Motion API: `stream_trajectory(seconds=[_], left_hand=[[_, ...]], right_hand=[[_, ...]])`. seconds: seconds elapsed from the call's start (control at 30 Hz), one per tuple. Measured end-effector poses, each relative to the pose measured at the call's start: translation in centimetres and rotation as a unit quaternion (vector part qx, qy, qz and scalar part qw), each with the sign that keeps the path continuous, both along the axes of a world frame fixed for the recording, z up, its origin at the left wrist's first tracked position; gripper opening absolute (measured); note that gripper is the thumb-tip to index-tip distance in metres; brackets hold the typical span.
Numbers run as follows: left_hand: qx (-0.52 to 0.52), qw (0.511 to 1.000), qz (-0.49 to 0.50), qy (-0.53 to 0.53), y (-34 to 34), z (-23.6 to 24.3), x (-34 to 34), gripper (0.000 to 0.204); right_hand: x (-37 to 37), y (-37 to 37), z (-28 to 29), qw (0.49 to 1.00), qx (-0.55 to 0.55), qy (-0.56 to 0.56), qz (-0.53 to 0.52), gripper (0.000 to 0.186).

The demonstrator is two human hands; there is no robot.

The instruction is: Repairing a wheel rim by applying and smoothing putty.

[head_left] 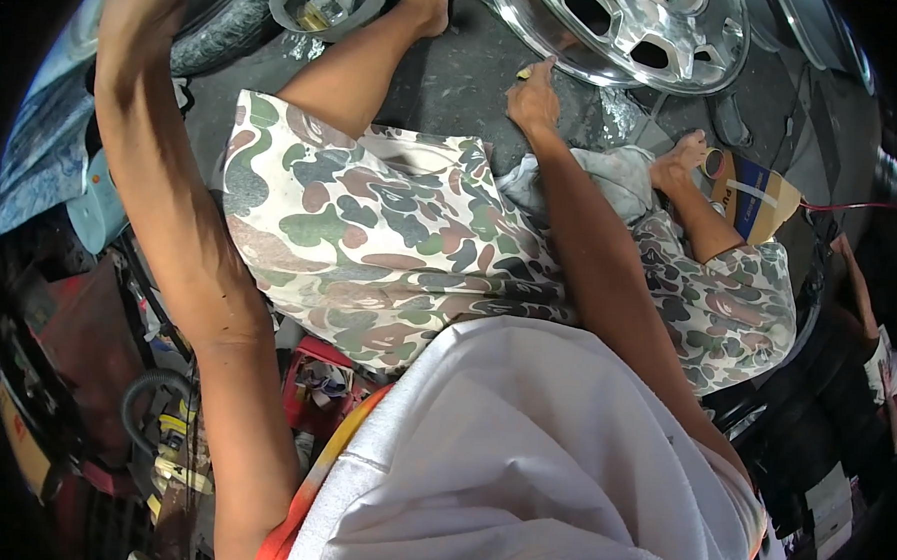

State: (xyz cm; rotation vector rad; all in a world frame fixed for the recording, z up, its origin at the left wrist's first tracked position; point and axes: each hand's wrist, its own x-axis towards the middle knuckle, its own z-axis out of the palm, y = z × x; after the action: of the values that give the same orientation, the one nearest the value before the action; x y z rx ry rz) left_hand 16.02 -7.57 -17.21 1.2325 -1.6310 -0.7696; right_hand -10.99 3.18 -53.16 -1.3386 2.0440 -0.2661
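Observation:
A polished alloy wheel rim lies on the dark floor at the top. My right hand is down by its near left edge, fingers curled around a small yellow piece whose kind I cannot make out. Whether the fingertips touch the rim is unclear. My left arm stretches up to the top left corner, where the hand is cut off and its fingers are hidden. Left of the rim stands a grey tub with something clear and yellowish inside. A grey rag lies between my legs, beside my right forearm.
A black tyre lies at the upper left near a light blue object. Near my right foot is a cardboard box with a red wire beside it. A red bin of small items sits beside me. Another person's arm shows far right.

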Motion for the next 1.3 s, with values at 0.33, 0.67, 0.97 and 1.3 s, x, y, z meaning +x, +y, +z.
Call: stream_trajectory(seconds=[0.33,0.67,0.97,1.3], left_hand=[[0.02,0.999,-0.032,0.028,-0.2,-0.6,-0.9,0.012],[0.054,0.997,0.037,0.026,0.1,1.3,1.4,0.018],[0.047,0.993,0.033,0.105,-0.7,1.3,4.6,0.017],[0.079,0.989,0.019,0.122,-2.8,-2.5,5.1,0.016]], right_hand=[[1.3,-1.5,-0.5,0.996,-0.037,0.043,0.069,0.046],[4.0,-4.1,1.0,0.99,-0.023,0.043,0.129,0.041],[-0.4,-0.7,1.3,0.978,0.001,0.094,0.188,0.048],[1.6,-1.9,10.6,0.948,-0.12,0.028,0.293,0.034]])
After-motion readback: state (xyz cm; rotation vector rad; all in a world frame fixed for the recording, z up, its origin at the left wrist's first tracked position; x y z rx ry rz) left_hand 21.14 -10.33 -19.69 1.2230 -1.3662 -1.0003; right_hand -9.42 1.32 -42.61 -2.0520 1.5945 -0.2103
